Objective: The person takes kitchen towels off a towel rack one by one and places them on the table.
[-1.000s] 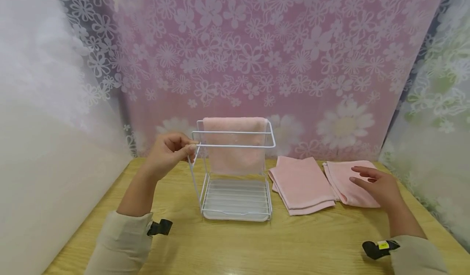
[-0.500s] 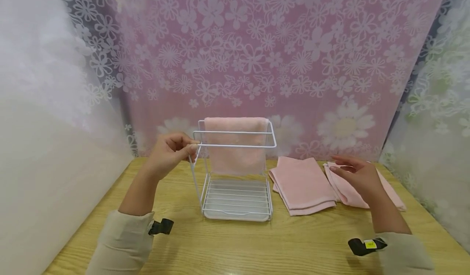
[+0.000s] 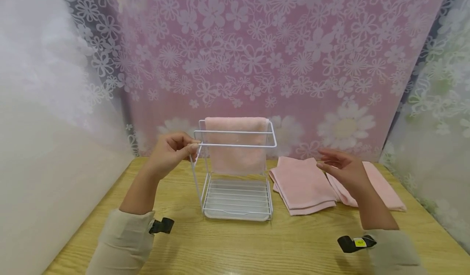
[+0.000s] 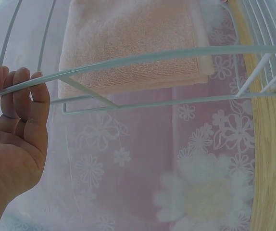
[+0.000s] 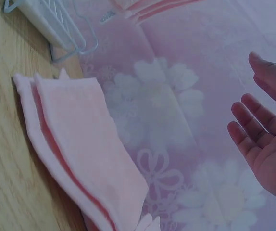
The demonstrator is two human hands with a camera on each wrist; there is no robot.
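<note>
A white wire rack (image 3: 235,146) with a tray base stands on the table. My left hand (image 3: 170,152) pinches its upper left corner between thumb and fingers; the left wrist view shows the fingers (image 4: 22,94) around the wire. Over the rack's rear bar hangs a folded pink towel (image 3: 236,158). To the right lies a folded pink towel (image 3: 302,185), its layered edge visible in the right wrist view. Beyond it another pink towel (image 3: 382,187) is partly hidden by my right hand (image 3: 343,171), which hovers above with relaxed fingers and holds nothing.
The rack's white tray (image 3: 236,216) sits low inside the frame. A pink flowered curtain (image 3: 257,63) closes off the back of the wooden table (image 3: 235,250). A pale wall (image 3: 66,144) rises on the left, and a flowered sheet (image 3: 437,152) on the right.
My right hand has moved left, from over the far right towel toward the nearer folded one. My left hand keeps its pinch on the rack, and the towels lie where they were.
</note>
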